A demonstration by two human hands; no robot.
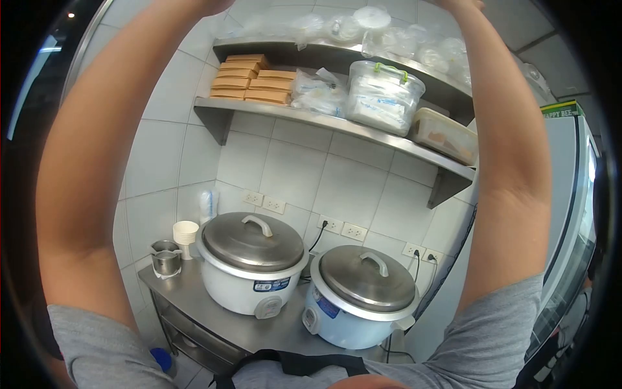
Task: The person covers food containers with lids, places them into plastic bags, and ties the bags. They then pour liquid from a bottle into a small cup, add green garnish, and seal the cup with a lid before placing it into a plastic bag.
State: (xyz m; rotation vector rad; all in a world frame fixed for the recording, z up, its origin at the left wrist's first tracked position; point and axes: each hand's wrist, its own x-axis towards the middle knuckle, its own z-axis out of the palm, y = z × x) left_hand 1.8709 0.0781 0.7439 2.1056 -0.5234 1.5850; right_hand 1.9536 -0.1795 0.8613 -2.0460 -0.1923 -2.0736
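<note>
Both my arms reach up past the top of the view. Only the wrist edge of my left hand (pixel 217 5) shows at the upper left, and a sliver of my right hand (pixel 462 4) at the upper right. The fingers of both are cut off, so what they hold or touch is hidden. Nearest to them is the upper metal shelf (pixel 311 47), piled with clear plastic bags and lids (pixel 389 37). On the lower shelf (pixel 311 118) stand stacked brown cardboard boxes (pixel 267 85), a bag of plastic items (pixel 321 94), a clear lidded tub (pixel 383 98) and a shallower plastic container (pixel 444 135).
Two large rice cookers, one white (pixel 236 290) and one bluish (pixel 356 327), sit lidded on a steel table (pixel 227 324). Beside them are paper cups (pixel 186 231) and a metal cup (pixel 166 260). Cords run to wall sockets (pixel 354 231). A fridge (pixel 562 168) stands right.
</note>
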